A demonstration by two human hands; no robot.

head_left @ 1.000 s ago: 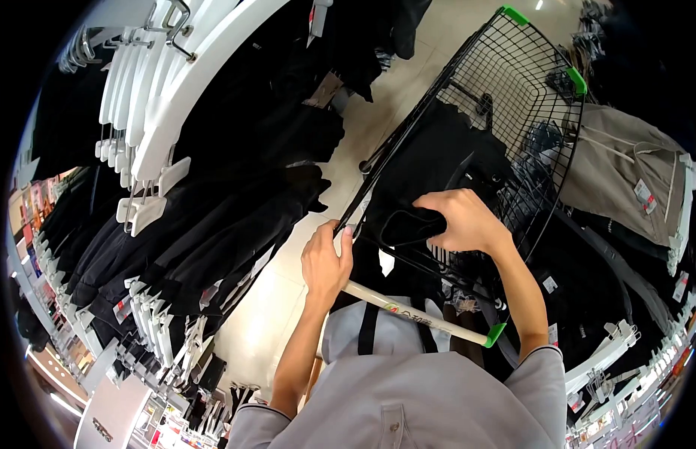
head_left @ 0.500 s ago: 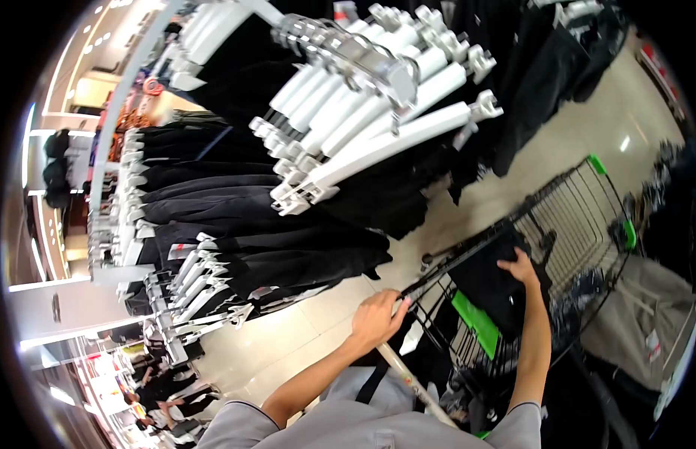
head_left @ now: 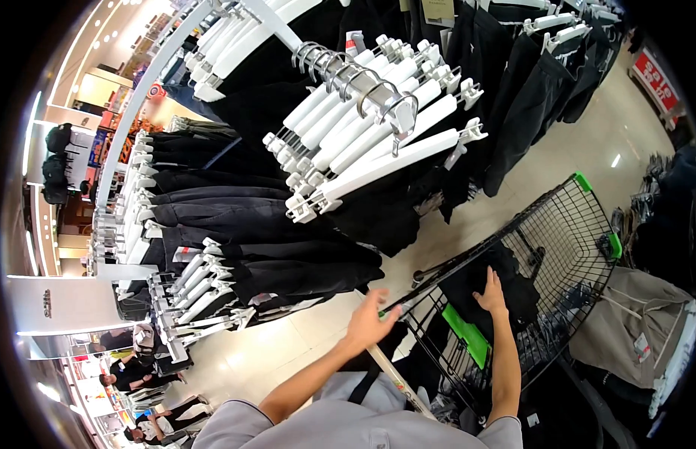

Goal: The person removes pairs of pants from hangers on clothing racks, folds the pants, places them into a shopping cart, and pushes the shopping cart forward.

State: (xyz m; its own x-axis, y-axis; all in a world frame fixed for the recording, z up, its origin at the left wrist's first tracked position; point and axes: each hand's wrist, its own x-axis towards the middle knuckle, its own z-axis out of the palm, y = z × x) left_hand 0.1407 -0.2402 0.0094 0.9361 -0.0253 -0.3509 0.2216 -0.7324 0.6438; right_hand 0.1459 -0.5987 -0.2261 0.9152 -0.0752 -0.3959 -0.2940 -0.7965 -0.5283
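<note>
My left hand is at the corner of the shopping cart, just above its pale handle bar. Its fingers are raised and apart, with nothing in them. Inside the cart lies a dark folded garment, and my right hand is over it with fingers stretched out. Whether the palm presses on the cloth is hard to tell. Beside that garment, a green panel belongs to the cart's seat end.
Ahead stands a rack with white hangers and dark trousers. More black trousers hang at the upper right. A beige garment is right of the cart. A red sign stands on the floor; people are at lower left.
My left hand has loosened from the cart's handle corner, its fingers now lifted. The fingers of my right hand have straightened over the dark garment. The view has shifted slightly.
</note>
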